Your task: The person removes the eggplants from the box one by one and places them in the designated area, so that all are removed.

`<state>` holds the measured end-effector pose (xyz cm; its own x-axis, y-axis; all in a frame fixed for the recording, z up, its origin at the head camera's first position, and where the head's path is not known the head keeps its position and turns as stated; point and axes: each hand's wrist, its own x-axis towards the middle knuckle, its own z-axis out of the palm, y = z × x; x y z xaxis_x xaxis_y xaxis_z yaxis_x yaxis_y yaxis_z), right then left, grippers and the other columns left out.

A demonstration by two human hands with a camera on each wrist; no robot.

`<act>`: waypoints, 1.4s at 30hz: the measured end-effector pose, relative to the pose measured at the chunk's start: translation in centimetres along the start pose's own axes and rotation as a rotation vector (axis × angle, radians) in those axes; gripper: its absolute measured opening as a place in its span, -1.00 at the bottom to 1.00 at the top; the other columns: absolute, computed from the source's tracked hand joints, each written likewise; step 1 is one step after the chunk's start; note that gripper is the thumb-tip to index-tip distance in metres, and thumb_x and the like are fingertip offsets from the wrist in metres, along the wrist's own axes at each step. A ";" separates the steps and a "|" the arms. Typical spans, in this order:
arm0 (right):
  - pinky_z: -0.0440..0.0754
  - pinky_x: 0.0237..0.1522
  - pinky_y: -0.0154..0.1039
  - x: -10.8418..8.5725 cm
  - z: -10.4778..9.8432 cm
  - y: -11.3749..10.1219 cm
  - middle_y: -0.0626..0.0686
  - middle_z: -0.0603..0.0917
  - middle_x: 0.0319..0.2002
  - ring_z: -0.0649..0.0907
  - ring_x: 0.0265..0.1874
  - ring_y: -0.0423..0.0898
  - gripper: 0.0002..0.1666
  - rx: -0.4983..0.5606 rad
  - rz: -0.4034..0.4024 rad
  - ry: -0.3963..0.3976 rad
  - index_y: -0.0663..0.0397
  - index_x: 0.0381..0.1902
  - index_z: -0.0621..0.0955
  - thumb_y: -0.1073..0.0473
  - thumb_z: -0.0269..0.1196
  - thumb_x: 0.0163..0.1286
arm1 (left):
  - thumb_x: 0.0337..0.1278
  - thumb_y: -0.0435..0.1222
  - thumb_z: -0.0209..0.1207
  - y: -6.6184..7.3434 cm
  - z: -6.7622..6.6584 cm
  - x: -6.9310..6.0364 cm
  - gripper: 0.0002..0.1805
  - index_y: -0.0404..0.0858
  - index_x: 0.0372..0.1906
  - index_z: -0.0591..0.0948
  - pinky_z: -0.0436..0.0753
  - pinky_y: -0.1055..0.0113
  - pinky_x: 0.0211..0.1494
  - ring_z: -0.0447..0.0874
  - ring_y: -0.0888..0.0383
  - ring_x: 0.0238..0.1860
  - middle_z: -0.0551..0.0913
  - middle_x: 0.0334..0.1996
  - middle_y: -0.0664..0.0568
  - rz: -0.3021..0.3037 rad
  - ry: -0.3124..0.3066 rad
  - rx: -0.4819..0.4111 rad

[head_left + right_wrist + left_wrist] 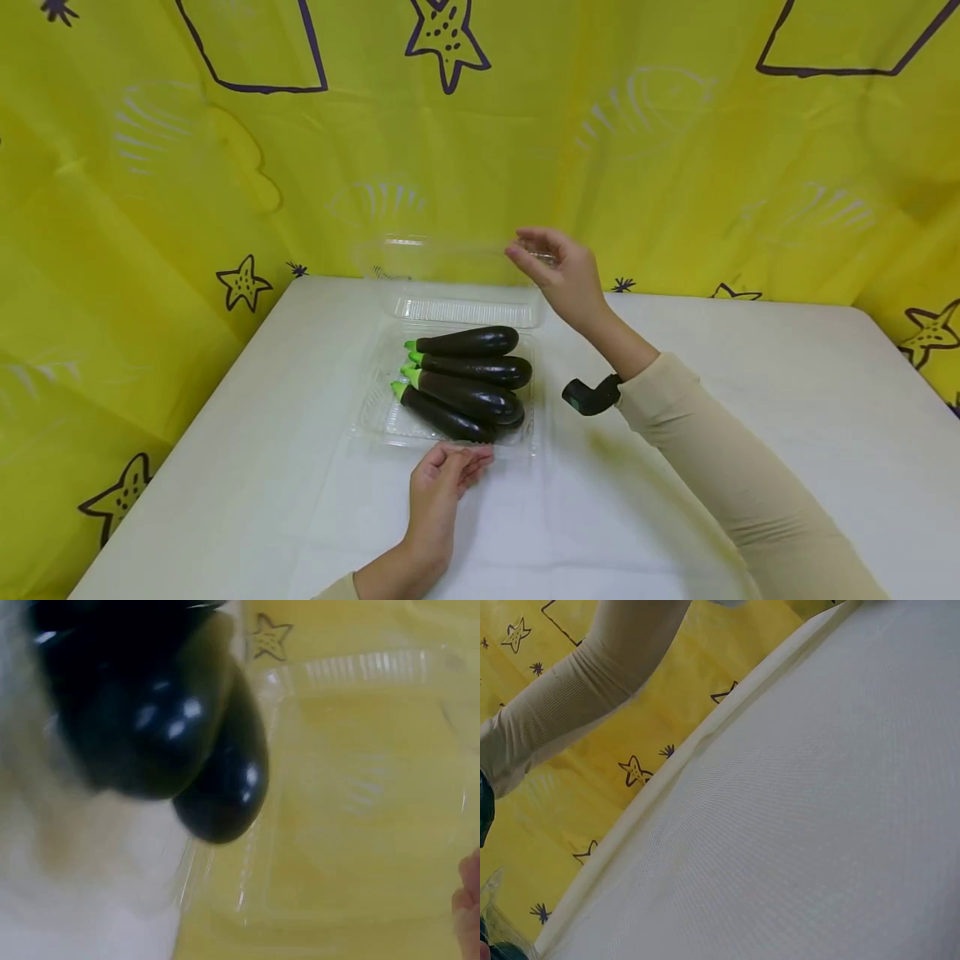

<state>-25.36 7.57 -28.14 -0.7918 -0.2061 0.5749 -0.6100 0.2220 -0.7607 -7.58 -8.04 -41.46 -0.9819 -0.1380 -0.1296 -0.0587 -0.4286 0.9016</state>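
On the white table (pixel 247 433), a clear tray (pixel 371 412) holds a row of dark eggplants (pixel 471 397), at least four, lying side by side with their green stems to the left and their rounded ends to the right. Below the third one, another dark end shows. Along the tray's far edge the clear lid (pixel 465 313) stands raised, and yellow cloth (pixel 172 200) printed with stars and fish shows through it.

At the lid's upper right, the right hand (pixel 566 271) pinches the rim between thumb and fingers. Just below that hand, a black device (pixel 591 397) sits at the cuff of a beige sleeve (pixel 738 475). At the near edge of the tray, the left hand (pixel 444 483) touches the rim, thumb beside the fingers, close to the nearest eggplant; whether it clamps the rim or merely rests there, I cannot tell. From the right wrist, glossy eggplant ends loom close, with the lid beside them.
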 end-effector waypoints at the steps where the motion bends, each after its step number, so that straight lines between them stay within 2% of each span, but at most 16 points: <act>1: 0.55 -0.11 -0.26 0.4 0.0 0.3 0.15 0.65 -0.16 0.61 -0.17 -0.10 -0.63 0.035 0.048 0.012 0.32 -0.02 0.55 0.21 0.24 0.27 | 0.14 -0.46 -0.02 0.0 0.0 0.0 -0.89 -0.35 -0.42 0.50 0.57 0.23 -0.06 0.67 0.00 -0.24 0.67 -0.30 -0.23 -0.007 -0.002 -0.002; 4: 0.53 -0.11 -0.31 1.2 0.1 1.3 0.10 0.65 -0.20 0.60 -0.19 -0.13 -0.60 0.129 0.162 0.062 0.32 -0.03 0.55 0.13 0.23 0.28 | 0.15 -0.45 -0.01 0.2 0.0 -0.2 -0.90 -0.35 -0.41 0.51 0.57 0.22 -0.04 0.67 -0.01 -0.22 0.67 -0.29 -0.22 -0.019 -0.013 -0.010; 8: 0.53 -0.10 -0.28 1.8 0.3 2.8 0.09 0.66 -0.25 0.60 -0.22 -0.11 -0.57 0.205 0.275 0.110 0.32 -0.07 0.58 0.06 0.23 0.27 | 0.15 -0.45 0.00 0.3 0.0 -0.3 -0.90 -0.35 -0.41 0.51 0.56 0.21 -0.03 0.66 -0.04 -0.21 0.66 -0.28 -0.23 -0.023 -0.019 -0.017; 11: 0.53 -0.03 -0.22 1.9 0.4 4.0 0.24 0.63 -0.17 0.61 -0.17 -0.01 -0.53 0.247 0.347 0.106 0.38 -0.03 0.54 0.07 0.19 0.31 | 0.15 -0.45 0.01 0.4 0.1 -0.4 -0.90 -0.34 -0.42 0.51 0.56 0.23 -0.03 0.66 -0.04 -0.21 0.66 -0.28 -0.23 -0.033 -0.016 -0.013; 13: 0.51 0.00 -0.19 1.8 0.5 4.8 0.33 0.58 -0.10 0.62 -0.18 -0.04 -0.53 0.265 0.384 0.093 0.42 0.01 0.50 0.10 0.16 0.33 | 0.15 -0.44 0.03 0.4 0.2 -0.5 -0.90 -0.35 -0.43 0.51 0.56 0.23 -0.03 0.66 -0.04 -0.20 0.66 -0.27 -0.24 -0.040 -0.013 -0.009; 16: 0.48 0.04 -0.13 1.8 0.5 5.6 0.41 0.52 -0.02 0.60 -0.11 0.04 -0.52 0.281 0.411 0.077 0.47 0.06 0.45 0.14 0.13 0.36 | 0.15 -0.44 0.04 0.5 0.3 -0.7 -0.91 -0.36 -0.43 0.50 0.56 0.24 -0.04 0.66 -0.03 -0.21 0.66 -0.28 -0.24 -0.048 -0.008 -0.002; 18: 0.46 0.05 -0.11 1.8 0.4 6.1 0.40 0.52 0.00 0.60 -0.07 0.05 -0.52 0.286 0.434 0.078 0.46 0.07 0.45 0.15 0.14 0.35 | 0.14 -0.44 0.04 0.5 0.4 -0.8 -0.91 -0.37 -0.43 0.50 0.57 0.24 -0.04 0.66 -0.02 -0.21 0.66 -0.28 -0.24 -0.055 -0.007 -0.002; 20: 0.46 0.06 -0.12 1.9 0.3 6.4 0.38 0.52 0.01 0.55 0.00 0.14 -0.50 0.277 0.459 0.075 0.44 0.09 0.45 0.14 0.15 0.35 | 0.14 -0.44 0.05 0.6 0.4 -0.8 -0.92 -0.37 -0.42 0.51 0.57 0.24 -0.04 0.66 -0.01 -0.21 0.66 -0.27 -0.23 -0.070 -0.007 0.001; 25: 0.47 0.05 -0.21 1.9 0.2 7.2 0.34 0.54 0.01 0.55 0.02 0.10 -0.48 0.241 0.521 0.054 0.41 0.12 0.45 0.10 0.14 0.35 | 0.16 -0.41 0.05 0.8 0.5 -1.1 -0.90 -0.37 -0.40 0.52 0.56 0.26 -0.03 0.66 0.01 -0.19 0.67 -0.25 -0.21 -0.121 -0.003 0.026; 29: 0.47 0.05 -0.19 1.7 0.3 7.5 0.31 0.56 -0.01 0.56 0.01 0.09 -0.48 0.216 0.538 0.022 0.39 0.13 0.45 0.08 0.11 0.37 | 0.16 -0.39 0.06 0.6 0.4 -1.7 -0.89 -0.38 -0.38 0.53 0.57 0.29 -0.05 0.67 0.03 -0.20 0.67 -0.26 -0.19 -0.141 0.001 0.049; 35: 0.52 -0.02 -0.22 1.1 0.4 8.2 0.32 0.57 -0.02 0.57 -0.02 0.11 -0.47 0.206 0.536 -0.016 0.45 0.10 0.45 0.07 0.09 0.39 | 0.15 -0.42 0.07 0.1 0.3 -2.7 -0.87 -0.47 -0.37 0.53 0.58 0.28 -0.08 0.68 0.02 -0.26 0.66 -0.28 -0.24 -0.119 -0.013 0.044; 38: 0.56 -0.09 -0.31 0.7 0.4 8.6 0.32 0.58 -0.06 0.60 -0.06 0.07 -0.48 0.209 0.552 -0.010 0.44 0.06 0.48 0.06 0.10 0.38 | 0.14 -0.44 0.07 0.1 0.2 -2.9 -0.86 -0.50 -0.35 0.53 0.59 0.26 -0.08 0.68 0.00 -0.26 0.66 -0.28 -0.26 -0.110 -0.012 0.028; 42: 0.57 -0.13 -0.32 0.4 0.4 8.9 0.29 0.61 -0.10 0.63 -0.14 0.00 -0.51 0.199 0.576 -0.010 0.43 0.00 0.52 0.05 0.11 0.38 | 0.14 -0.44 0.07 0.4 -0.1 -3.2 -0.86 -0.51 -0.35 0.53 0.59 0.24 -0.08 0.67 -0.04 -0.25 0.66 -0.29 -0.27 -0.108 -0.017 0.028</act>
<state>-31.13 9.11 -34.79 -0.9921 -0.1146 0.0518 -0.0654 0.1181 -0.9908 -4.47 -7.87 -40.75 -0.9724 -0.0774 -0.2203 -0.1694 -0.4154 0.8937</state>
